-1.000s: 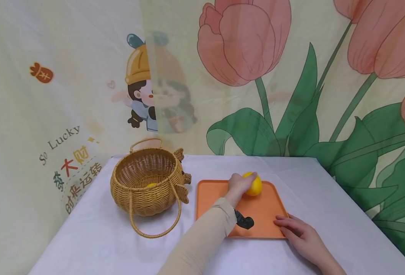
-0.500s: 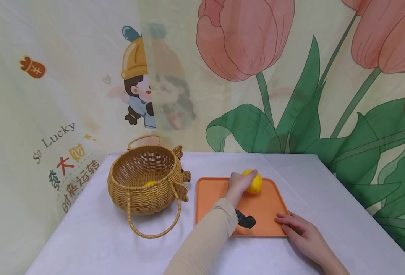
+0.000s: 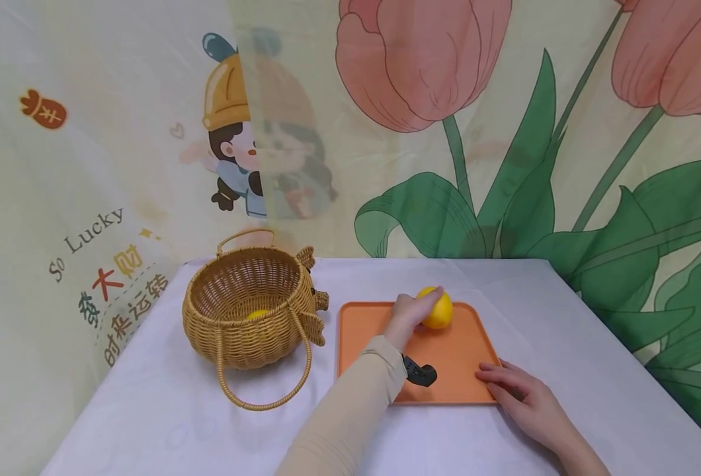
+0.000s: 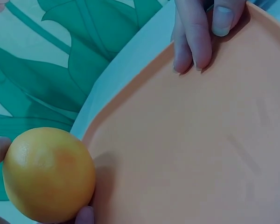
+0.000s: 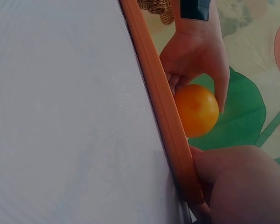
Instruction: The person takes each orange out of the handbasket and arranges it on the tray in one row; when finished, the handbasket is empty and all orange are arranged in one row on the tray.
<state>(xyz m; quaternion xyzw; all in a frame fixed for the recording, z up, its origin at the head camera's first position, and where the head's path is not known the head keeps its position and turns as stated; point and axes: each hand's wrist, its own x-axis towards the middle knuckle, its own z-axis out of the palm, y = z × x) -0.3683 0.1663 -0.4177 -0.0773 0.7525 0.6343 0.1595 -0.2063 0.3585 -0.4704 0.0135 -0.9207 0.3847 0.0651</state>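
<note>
My left hand (image 3: 412, 311) holds a yellow-orange round fruit, which looks like an orange (image 3: 437, 308), near the far edge of an orange tray (image 3: 446, 370). In the left wrist view, fingertips touch the sides of the orange (image 4: 49, 175). The right wrist view shows the left hand's thumb and fingers around it. My right hand (image 3: 523, 400) grips the tray's right rim near the front corner, its fingertips over the inside of the rim. Its thumb also lies at the rim. The left sleeve hides part of the tray's left side.
Left of the tray stands a wicker basket (image 3: 249, 344) with a pig-like snout and ears, its near handle folded down. A yellow thing (image 3: 258, 315) lies inside it, partly hidden. A white cloth (image 3: 166, 410) covers the table, and a printed curtain (image 3: 386, 165) hangs behind.
The head view has tilted slightly, so the scene sits higher in the picture. Both hands, the orange and the tray keep nearly the same places relative to one another.
</note>
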